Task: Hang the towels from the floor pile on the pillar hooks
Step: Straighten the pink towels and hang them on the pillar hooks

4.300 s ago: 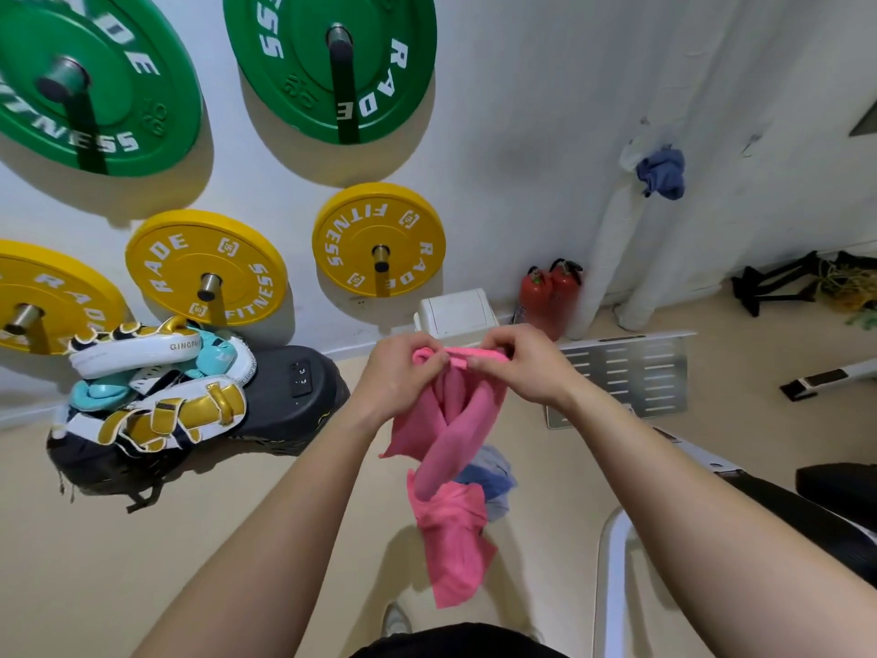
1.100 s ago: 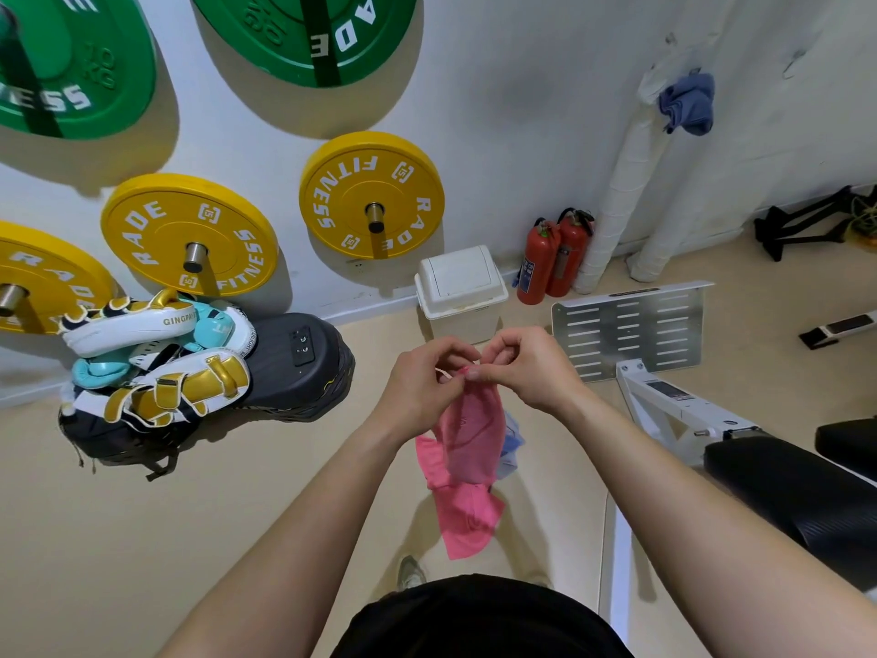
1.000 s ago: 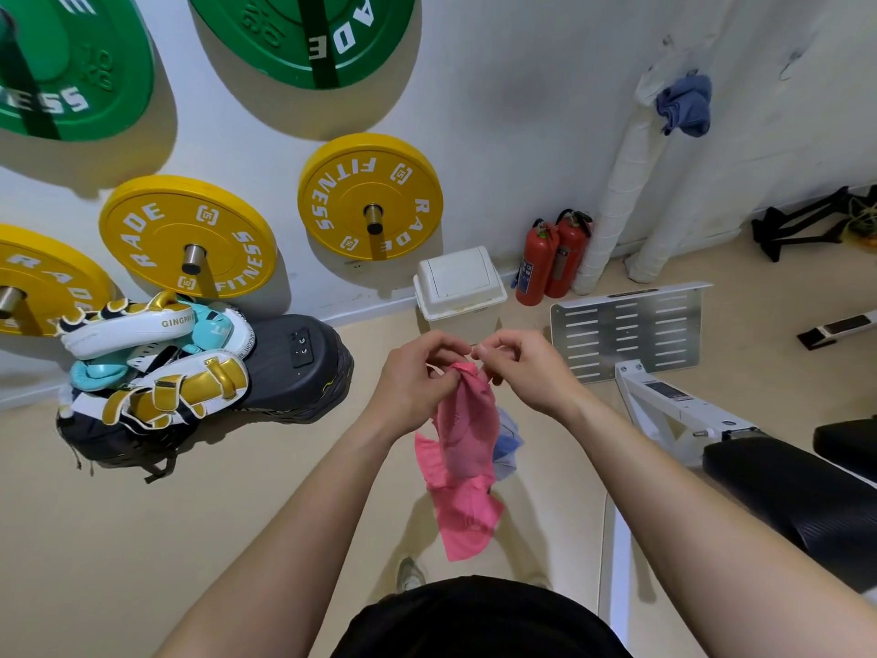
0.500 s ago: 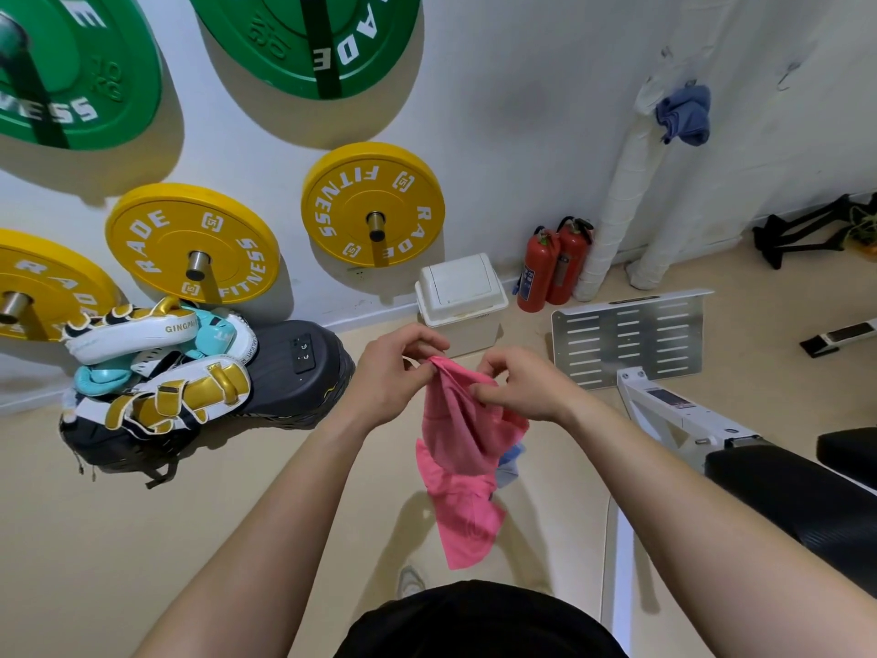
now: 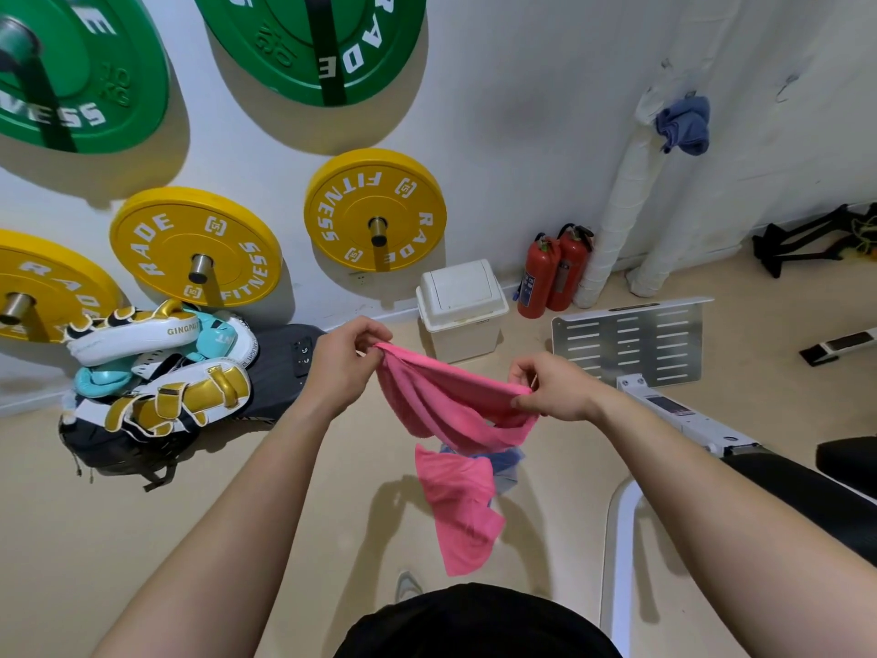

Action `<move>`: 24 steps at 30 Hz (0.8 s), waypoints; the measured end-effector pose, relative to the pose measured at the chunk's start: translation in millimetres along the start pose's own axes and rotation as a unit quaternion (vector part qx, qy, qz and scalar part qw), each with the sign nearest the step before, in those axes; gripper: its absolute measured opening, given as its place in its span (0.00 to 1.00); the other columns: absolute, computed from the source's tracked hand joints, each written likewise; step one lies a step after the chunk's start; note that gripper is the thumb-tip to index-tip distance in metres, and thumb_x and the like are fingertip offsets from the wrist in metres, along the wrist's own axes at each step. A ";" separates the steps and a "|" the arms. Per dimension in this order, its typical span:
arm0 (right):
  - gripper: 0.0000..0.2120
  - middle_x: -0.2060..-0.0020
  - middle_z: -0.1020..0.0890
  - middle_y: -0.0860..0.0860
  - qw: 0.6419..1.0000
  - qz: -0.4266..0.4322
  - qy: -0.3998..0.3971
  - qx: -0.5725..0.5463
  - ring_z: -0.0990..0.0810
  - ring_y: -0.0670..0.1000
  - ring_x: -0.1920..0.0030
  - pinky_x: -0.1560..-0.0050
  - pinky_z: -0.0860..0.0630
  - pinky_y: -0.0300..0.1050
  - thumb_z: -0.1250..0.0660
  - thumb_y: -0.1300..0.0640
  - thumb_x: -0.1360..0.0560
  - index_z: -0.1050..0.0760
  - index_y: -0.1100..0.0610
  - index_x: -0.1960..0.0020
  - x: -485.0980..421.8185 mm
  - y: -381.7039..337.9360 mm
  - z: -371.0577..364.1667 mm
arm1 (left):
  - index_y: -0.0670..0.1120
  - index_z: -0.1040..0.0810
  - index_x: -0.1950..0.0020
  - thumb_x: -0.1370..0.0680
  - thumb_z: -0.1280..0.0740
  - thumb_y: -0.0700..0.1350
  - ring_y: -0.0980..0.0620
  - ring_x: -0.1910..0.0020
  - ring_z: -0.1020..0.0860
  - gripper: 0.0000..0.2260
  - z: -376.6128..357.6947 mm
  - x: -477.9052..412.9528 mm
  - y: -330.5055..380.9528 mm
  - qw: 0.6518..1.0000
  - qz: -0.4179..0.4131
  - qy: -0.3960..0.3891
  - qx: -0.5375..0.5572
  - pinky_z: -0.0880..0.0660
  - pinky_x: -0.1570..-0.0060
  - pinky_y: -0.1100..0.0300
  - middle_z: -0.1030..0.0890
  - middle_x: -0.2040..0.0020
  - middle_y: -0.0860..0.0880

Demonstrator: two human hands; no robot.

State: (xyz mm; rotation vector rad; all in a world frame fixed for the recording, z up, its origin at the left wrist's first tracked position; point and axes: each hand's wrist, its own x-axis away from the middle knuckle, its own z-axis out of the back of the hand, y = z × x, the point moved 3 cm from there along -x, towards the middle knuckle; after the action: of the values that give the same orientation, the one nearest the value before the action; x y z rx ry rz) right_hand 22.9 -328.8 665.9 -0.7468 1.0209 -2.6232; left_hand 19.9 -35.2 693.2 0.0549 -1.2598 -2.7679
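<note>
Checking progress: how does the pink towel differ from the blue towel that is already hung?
The pink towel is stretched between the left hand and right hand, each pinching its top edge. The blue towel hangs high beside the white pipe, and no hand touches it. The pink towel is spread out with a long tail drooping, while the blue towel is a crumpled clump. Both are cloth and off the floor.

Bright, even indoor light; soft shadows below weight plates (image 5: 256, 21) at 11 o'clock; sharp focus, fisheye bending towards edges.
</note>
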 end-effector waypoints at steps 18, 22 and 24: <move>0.11 0.63 0.16 0.46 0.997 -0.009 0.045 0.070 0.20 0.40 0.66 0.63 0.27 0.30 0.35 0.67 0.27 0.16 0.55 0.56 7.4 10.5 12.5 | 0.48 0.23 0.60 0.27 0.36 0.31 0.59 0.64 0.22 0.12 6.7 -17.4 -27.2 0.996 0.067 0.052 -0.024 0.27 0.65 0.62 0.18 0.60 0.52; 0.12 0.60 0.14 0.50 0.994 0.002 0.027 0.106 0.18 0.50 0.57 0.56 0.26 0.41 0.37 0.66 0.28 0.15 0.57 0.58 11.1 8.4 12.2 | 0.49 0.20 0.62 0.27 0.34 0.31 0.56 0.60 0.21 0.13 7.0 -20.7 -30.4 0.996 0.074 0.054 -0.002 0.29 0.64 0.69 0.17 0.59 0.51; 0.11 0.63 0.15 0.52 0.993 0.004 0.022 0.114 0.19 0.51 0.58 0.57 0.26 0.43 0.37 0.64 0.28 0.16 0.57 0.60 12.5 7.0 12.4 | 0.50 0.18 0.62 0.27 0.32 0.32 0.55 0.58 0.20 0.13 8.6 -22.8 -33.4 0.995 0.081 0.054 0.003 0.30 0.62 0.70 0.16 0.59 0.52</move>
State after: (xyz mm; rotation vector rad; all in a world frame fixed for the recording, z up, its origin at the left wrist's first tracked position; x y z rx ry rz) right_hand 19.1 -345.8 673.7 -0.6316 0.7159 -2.6997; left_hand 39.3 -4.5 673.5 0.0975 -1.1897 -2.5871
